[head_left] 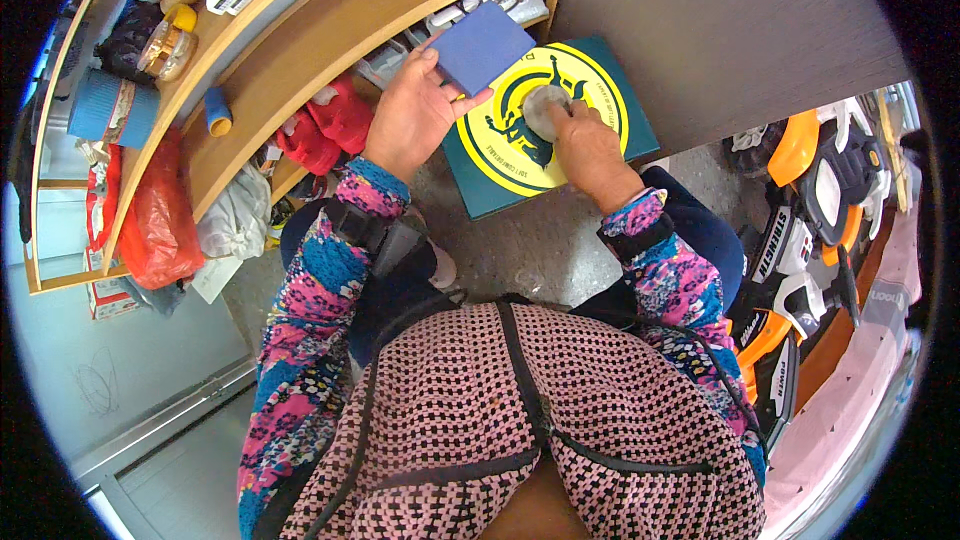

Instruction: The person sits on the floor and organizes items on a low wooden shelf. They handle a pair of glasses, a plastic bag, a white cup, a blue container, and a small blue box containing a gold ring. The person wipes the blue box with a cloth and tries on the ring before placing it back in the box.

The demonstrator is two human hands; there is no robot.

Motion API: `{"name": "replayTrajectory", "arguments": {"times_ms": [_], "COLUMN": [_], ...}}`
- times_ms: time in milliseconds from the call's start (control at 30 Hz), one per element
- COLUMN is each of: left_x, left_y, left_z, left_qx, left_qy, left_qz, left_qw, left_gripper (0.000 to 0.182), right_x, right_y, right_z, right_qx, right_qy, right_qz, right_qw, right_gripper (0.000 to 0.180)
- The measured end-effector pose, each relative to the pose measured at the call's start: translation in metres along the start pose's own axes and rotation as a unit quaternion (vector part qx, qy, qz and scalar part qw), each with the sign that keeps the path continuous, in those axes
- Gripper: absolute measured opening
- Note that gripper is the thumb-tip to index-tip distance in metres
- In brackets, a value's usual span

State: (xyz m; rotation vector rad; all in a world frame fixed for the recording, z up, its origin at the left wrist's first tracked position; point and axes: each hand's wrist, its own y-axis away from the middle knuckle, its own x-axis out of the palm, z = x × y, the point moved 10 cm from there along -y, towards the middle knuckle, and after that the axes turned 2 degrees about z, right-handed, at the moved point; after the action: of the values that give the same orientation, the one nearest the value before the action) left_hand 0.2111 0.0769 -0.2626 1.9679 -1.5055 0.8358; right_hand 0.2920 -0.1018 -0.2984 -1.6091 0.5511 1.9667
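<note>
My left hand (pixel 409 116) holds a flat blue rectangular box or booklet (pixel 484 49), with the thumb along its near left edge and fingers beneath. Below and right of it lies a dark green box (pixel 480 184) with a large yellow round print and black figures on its top. My right hand (pixel 592 154) grips a round, whitish-grey piece (pixel 543 111), perhaps a pad or cloth, over the middle of that print. Whether the piece presses on the surface cannot be told.
Wooden shelves (pixel 300 52) curve along the left, with red shoes (pixel 322 124), a red plastic bag (pixel 161 217) and a blue roll (pixel 217 112). A dark brown panel (pixel 712 30) stands at the upper right. An orange-and-black child's ride-on vehicle (pixel 787 240) is at the right.
</note>
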Motion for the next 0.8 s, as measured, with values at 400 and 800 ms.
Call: {"name": "replayTrajectory", "arguments": {"times_ms": [400, 800], "left_x": [0.042, 0.057], "left_y": [-0.001, 0.001], "left_z": [0.019, 0.031], "left_qx": [0.063, 0.052], "left_qy": [-0.077, -0.064], "left_qz": [0.011, 0.01], "left_qw": [0.995, 0.997], "left_gripper": [0.039, 0.026], "right_x": [-0.132, -0.125], "right_y": [-0.009, -0.014], "right_z": [0.059, 0.034], "right_qx": [-0.096, -0.04], "right_qy": [-0.171, -0.232], "right_qz": [-0.306, -0.371], "right_qw": [0.932, 0.898], "right_gripper": [0.059, 0.049]}}
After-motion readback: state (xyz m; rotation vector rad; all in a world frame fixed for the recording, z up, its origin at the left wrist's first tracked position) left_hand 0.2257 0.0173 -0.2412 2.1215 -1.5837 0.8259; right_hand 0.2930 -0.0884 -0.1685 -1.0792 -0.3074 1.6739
